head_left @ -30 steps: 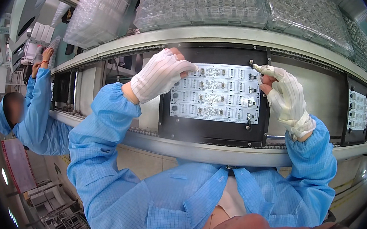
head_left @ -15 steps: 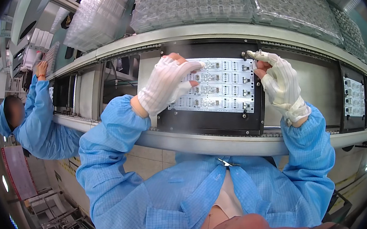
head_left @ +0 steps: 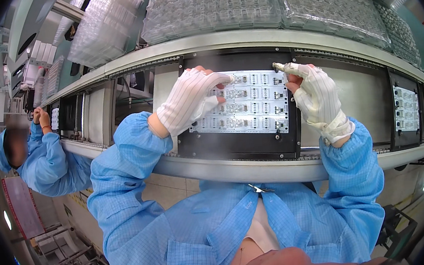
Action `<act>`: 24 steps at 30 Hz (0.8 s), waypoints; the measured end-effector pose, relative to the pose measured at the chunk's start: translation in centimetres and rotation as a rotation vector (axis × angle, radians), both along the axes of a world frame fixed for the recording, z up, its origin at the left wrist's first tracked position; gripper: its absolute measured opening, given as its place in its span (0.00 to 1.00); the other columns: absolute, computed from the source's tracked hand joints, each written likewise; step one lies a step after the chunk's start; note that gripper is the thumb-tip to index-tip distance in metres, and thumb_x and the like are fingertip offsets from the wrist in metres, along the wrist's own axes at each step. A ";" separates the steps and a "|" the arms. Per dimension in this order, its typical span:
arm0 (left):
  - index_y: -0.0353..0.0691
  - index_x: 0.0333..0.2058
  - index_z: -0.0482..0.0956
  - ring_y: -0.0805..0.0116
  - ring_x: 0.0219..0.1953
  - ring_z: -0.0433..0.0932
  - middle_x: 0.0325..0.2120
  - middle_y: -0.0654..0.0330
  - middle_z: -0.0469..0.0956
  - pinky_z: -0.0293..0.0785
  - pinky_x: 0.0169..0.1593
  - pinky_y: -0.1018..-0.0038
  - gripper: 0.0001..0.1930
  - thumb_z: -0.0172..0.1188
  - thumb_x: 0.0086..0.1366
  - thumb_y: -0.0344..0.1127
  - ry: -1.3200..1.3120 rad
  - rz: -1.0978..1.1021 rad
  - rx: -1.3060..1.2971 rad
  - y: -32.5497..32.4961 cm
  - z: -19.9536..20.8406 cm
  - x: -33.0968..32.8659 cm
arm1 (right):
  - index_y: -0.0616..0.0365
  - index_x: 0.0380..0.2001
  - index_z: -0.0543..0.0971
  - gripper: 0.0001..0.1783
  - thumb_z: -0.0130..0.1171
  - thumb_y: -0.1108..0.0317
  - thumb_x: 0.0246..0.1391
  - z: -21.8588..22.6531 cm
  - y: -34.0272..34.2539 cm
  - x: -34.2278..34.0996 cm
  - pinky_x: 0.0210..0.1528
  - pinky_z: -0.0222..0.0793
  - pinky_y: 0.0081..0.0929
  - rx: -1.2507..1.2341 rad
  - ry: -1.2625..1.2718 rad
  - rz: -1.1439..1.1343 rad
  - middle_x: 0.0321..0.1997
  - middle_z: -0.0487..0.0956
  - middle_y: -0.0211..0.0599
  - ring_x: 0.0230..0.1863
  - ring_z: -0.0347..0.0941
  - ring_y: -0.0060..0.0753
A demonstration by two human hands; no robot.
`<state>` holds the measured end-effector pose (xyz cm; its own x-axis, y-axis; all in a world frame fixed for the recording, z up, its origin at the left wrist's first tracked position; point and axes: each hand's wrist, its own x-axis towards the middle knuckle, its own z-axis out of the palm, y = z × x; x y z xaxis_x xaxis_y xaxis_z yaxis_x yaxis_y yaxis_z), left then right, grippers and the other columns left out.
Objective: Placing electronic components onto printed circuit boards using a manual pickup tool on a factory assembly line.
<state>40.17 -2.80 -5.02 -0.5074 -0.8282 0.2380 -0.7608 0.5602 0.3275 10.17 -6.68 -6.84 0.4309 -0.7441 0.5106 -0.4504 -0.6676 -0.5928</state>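
Note:
A white circuit board panel (head_left: 257, 123) with rows of small components lies on a black carrier plate (head_left: 213, 145) in front of me. My left hand (head_left: 191, 97), in a white striped glove with bare fingertips, is over the panel's left part. Its thumb and forefinger are apart, and nothing shows between them. At the panel's upper right corner is my right hand (head_left: 316, 94), gloved alike. Its forefinger reaches to a small dark post (head_left: 275, 66), while the bare thumb and another fingertip bend beside the panel's right edge. Whether those fingertips touch the panel is hard to see.
The carrier sits between two conveyor rails (head_left: 225, 168). More carriers with white boards (head_left: 405, 108) stand to the right. Stacks of clear plastic trays (head_left: 210, 7) line the far side. A co-worker in blue (head_left: 53, 158) is at the line on the left.
The view has shifted slightly, with the carrier appearing farther left. My right forefinger has come closer to the corner post; my left hand keeps its pose. The co-worker's hands have moved down in the picture.

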 end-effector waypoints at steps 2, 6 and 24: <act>0.42 0.46 0.81 0.56 0.39 0.76 0.31 0.60 0.81 0.72 0.44 0.64 0.21 0.71 0.51 0.33 0.006 0.008 0.003 0.1 -0.5 -0.1 | 0.55 0.47 0.81 0.20 0.66 0.77 0.47 -0.1 -0.1 -0.2 0.41 0.73 0.35 0.015 0.016 0.003 0.32 0.80 0.35 0.35 0.77 0.41; 0.42 0.45 0.81 0.56 0.38 0.77 0.31 0.60 0.81 0.72 0.45 0.64 0.21 0.72 0.50 0.32 0.022 0.010 -0.053 0.0 -1.0 -0.7 | 0.55 0.47 0.81 0.20 0.67 0.77 0.47 -0.6 -0.4 -0.7 0.41 0.73 0.36 0.004 0.019 0.012 0.32 0.80 0.35 0.36 0.78 0.41; 0.39 0.46 0.82 0.53 0.41 0.81 0.38 0.53 0.82 0.77 0.45 0.66 0.16 0.61 0.59 0.20 0.360 0.168 -0.234 -1.9 -1.6 0.6 | 0.50 0.58 0.76 0.36 0.54 0.86 0.42 1.1 -2.7 -0.8 0.42 0.71 0.36 -0.028 0.364 0.125 0.30 0.77 0.36 0.35 0.75 0.41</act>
<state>40.73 -4.72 -6.61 -0.2214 -0.7948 0.5650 -0.7083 0.5293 0.4670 9.41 -9.35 -5.71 0.6739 -0.6625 0.3270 -0.5425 -0.7442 -0.3896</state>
